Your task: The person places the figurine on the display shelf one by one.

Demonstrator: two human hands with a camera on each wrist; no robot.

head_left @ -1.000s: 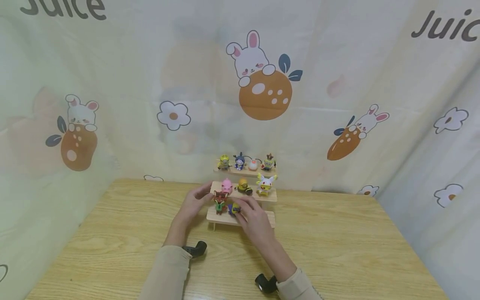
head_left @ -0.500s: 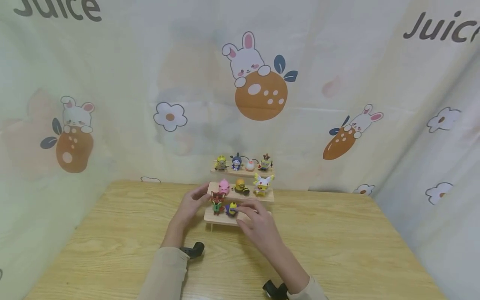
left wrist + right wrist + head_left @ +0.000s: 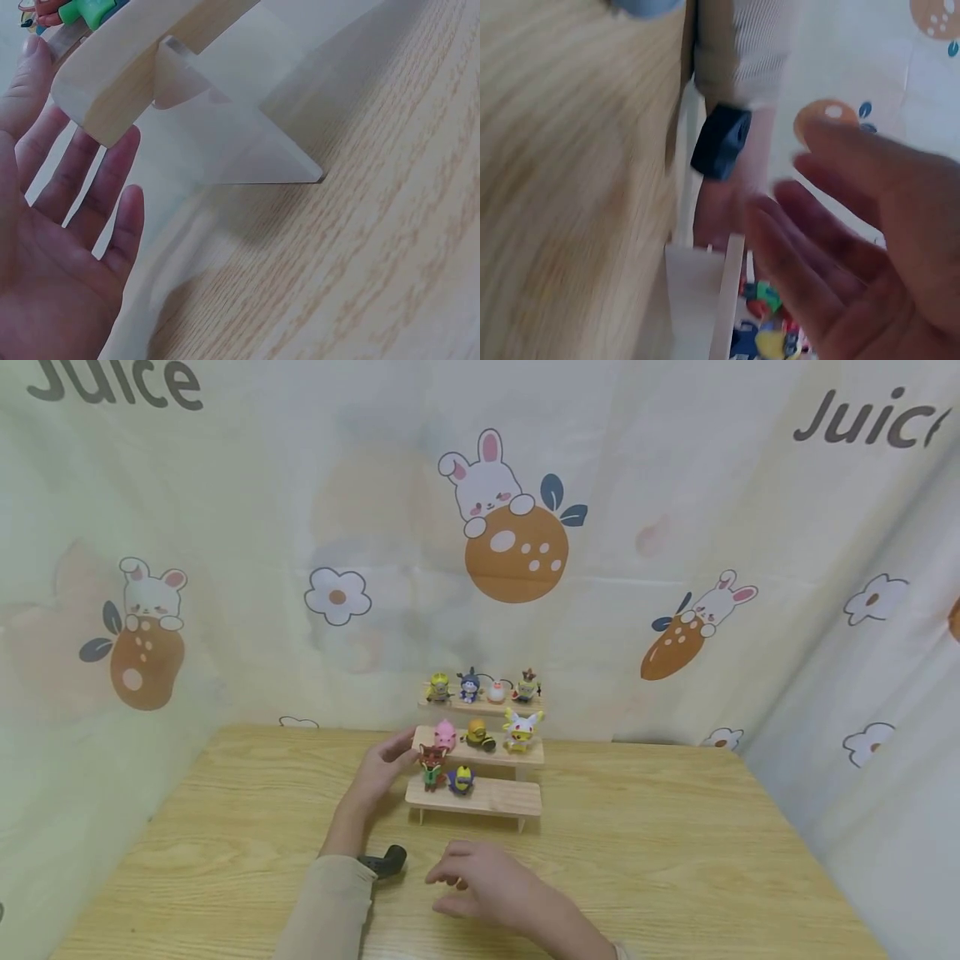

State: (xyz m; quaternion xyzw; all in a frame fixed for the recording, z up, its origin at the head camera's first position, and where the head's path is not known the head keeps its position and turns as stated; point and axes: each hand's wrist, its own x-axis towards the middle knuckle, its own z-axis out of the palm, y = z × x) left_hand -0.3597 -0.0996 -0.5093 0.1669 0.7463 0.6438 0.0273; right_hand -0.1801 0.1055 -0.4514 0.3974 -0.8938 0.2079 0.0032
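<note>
A wooden three-tier display stand (image 3: 506,796) holds small toy figures. On its lowest tier a fox figure (image 3: 431,770) in green stands at the left end, beside a yellow-and-blue minion figure (image 3: 462,781). My left hand (image 3: 381,768) is at the stand's left side; in the left wrist view its fingers (image 3: 112,176) extend loosely around the end of a wooden tier (image 3: 112,90). Over the table in front of the stand, my right hand (image 3: 480,885) has loosely bent fingers and holds nothing; it looks blurred in the right wrist view.
The middle tier bears a pink pig figure (image 3: 445,735), a yellow-and-black figure (image 3: 478,735) and a white figure with yellow ears (image 3: 521,731). Several more figures line the top tier (image 3: 480,707). A patterned curtain (image 3: 390,510) hangs behind the wood-grain table (image 3: 637,843).
My right hand has let go of the minion figure and drawn back toward the table's front, leaving it standing beside the fox. The left hand stays at the stand's left side.
</note>
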